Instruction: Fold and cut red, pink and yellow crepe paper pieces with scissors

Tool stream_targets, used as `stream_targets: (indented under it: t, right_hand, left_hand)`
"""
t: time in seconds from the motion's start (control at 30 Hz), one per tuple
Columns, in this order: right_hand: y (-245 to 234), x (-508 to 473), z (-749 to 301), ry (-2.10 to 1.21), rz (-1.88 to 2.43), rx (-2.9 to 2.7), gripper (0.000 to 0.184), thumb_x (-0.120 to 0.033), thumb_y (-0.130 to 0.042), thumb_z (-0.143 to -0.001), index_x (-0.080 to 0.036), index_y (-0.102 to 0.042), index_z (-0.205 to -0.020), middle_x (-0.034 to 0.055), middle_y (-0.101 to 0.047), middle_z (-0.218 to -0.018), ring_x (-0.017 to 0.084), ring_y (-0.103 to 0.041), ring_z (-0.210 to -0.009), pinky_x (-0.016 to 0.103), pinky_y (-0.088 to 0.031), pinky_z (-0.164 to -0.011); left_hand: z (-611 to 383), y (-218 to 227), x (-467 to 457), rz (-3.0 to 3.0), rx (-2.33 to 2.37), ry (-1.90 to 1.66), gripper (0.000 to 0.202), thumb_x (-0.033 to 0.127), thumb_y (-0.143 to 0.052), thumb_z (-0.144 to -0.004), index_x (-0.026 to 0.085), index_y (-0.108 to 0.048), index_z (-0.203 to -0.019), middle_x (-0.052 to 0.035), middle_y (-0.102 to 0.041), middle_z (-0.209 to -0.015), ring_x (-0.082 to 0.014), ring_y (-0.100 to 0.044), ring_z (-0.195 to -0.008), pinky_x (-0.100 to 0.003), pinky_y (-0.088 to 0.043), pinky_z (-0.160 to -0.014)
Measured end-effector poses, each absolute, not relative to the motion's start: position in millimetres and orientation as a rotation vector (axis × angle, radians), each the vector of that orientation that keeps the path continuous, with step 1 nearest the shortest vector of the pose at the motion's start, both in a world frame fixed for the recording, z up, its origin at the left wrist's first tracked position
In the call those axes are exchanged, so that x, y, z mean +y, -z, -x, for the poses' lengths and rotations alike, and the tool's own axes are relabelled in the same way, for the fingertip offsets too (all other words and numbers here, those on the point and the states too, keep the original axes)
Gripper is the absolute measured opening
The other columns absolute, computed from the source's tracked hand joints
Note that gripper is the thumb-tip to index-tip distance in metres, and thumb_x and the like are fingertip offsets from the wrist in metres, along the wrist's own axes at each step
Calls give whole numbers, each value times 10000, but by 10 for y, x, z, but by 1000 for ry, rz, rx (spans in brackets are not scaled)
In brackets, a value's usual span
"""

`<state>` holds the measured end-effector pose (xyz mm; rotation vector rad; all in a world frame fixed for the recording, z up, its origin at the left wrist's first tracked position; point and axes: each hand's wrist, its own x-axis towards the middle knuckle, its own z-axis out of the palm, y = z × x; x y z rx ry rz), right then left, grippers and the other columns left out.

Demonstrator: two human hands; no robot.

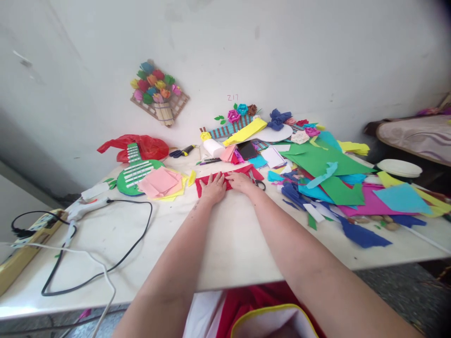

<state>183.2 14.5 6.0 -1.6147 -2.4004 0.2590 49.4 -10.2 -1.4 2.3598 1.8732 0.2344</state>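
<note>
A strip of red crepe paper (229,184) lies on the table in front of me. My left hand (213,187) rests flat on its left part, fingers spread. On the middle of the strip, my right hand (238,181) has its fingers bent together against the paper; its thumb is hard to make out. Dark-handled scissors (260,184) lie just right of that hand, partly over the red paper's right end. Left of the strip is a small yellow paper piece (192,178). Pink paper squares (162,181) sit on yellow sheets farther left.
At left are a green guitar-shaped craft (123,180), a white glue gun (88,206), its black cord (150,225) and a power strip (31,244). Coloured paper scraps (331,159) cover the right side. Pliers (182,151), a white roll (213,147) and a dark phone-like slab (247,150) lie behind.
</note>
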Motion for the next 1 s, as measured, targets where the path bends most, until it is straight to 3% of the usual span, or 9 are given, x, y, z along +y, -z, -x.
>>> stream_targets:
  t: [0.13, 0.3, 0.43, 0.53, 0.6, 0.77, 0.83, 1.0]
  right_hand:
    - [-111, 103, -1829, -235, 1601, -2445, 406, -151, -384, -830, -195, -582, -1182, 29, -480, -1317, 150, -432, -1215, 237, -306, -1013]
    - [-79, 130, -1840, -253, 1586, -2401, 409, -153, -395, -822, -243, -586, -1173, -2, -502, -1298, 152, -457, -1192, 252, -335, -997]
    - [-26, 167, -1848, -277, 1562, -2336, 380, -263, -361, -875, -250, -565, -1195, 0, -524, -1278, 176, -484, -1161, 297, -358, -982]
    - [-20, 161, -1849, -270, 1521, -2361, 403, -370, -340, -891, -268, -532, -1230, 5, -497, -1305, 212, -480, -1160, 349, -359, -978]
    - [-27, 152, -1848, -253, 1516, -2404, 399, -409, -354, -883, -292, -549, -1210, 3, -494, -1309, 230, -473, -1163, 370, -354, -977]
    - [-43, 149, -1835, -261, 1581, -2413, 369, -414, -424, -853, -317, -577, -1175, 4, -471, -1329, 233, -443, -1196, 373, -317, -1006]
    - [-49, 148, -1832, -265, 1572, -2415, 367, -411, -421, -855, -313, -582, -1170, 9, -466, -1334, 229, -433, -1208, 371, -306, -1016]
    - [-72, 132, -1831, -287, 1583, -2425, 376, -404, -418, -857, -306, -571, -1186, 17, -438, -1356, 235, -426, -1216, 372, -305, -1016]
  left_hand:
    - [-542, -9, -136, -2332, 1921, -188, 531, 396, -178, -878, 280, -260, -1389, 2, -138, -1485, -327, -68, -1350, -698, -70, -965]
    - [-606, -46, -187, -2292, 2026, -185, 524, 371, -180, -876, 280, -279, -1382, 15, -168, -1480, -308, -122, -1345, -645, -146, -991]
    - [-604, -88, -191, -2263, 2091, -295, 504, 307, -240, -865, 252, -349, -1354, -46, -385, -1392, -285, -298, -1286, -533, -266, -991]
    - [-568, -147, -178, -2206, 2173, -338, 491, 254, -303, -844, 230, -404, -1324, -113, -590, -1172, -267, -517, -1102, -428, -394, -892]
    - [-512, -188, -162, -2163, 2229, -383, 469, 235, -320, -839, 237, -456, -1288, -121, -639, -1069, -261, -585, -990, -390, -436, -819]
    - [-204, -206, -79, -2163, 2298, -623, 404, 260, -367, -839, 240, -571, -1188, -108, -652, -1026, -250, -597, -954, -364, -443, -823]
    - [-64, -185, -39, -2183, 2253, -721, 369, 273, -440, -806, 228, -621, -1124, -103, -622, -1098, -234, -587, -978, -333, -434, -860]
    - [93, -191, -20, -2305, 1740, -600, 372, 341, -589, -706, 217, -665, -1049, -38, -661, -1047, -212, -598, -959, -276, -416, -902]
